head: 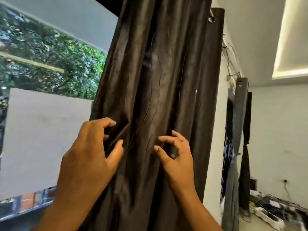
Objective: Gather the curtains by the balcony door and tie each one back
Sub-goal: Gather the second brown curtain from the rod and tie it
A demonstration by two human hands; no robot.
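Already the dark curtain (160, 97) hangs bunched into a thick column of folds straight ahead of both hands, so the gathering looks largely done for this panel. No tie-back band or cord shows around it, so the tying appears still to come, and I judge the task to be somewhere in its first half, since each curtain needs the same treatment.

Beyond the left hand, the balcony opening (50, 64) shows green foliage and a pale panel. Past the right hand, a white wall (215, 114) meets the curtain's edge. Farther right, a second dark strip of cloth (246, 147) hangs beside a grey upright; whether it is another curtain I cannot tell. Loose wires dangle above that corner, near the curtain's top edge, and could snag the fabric.

The left hand (93, 147) pinches a fold at the curtain's left side, fingers curled into the cloth. The right hand (176, 155) has its fingers bent around a narrow pleat near the middle, gripping it lightly.
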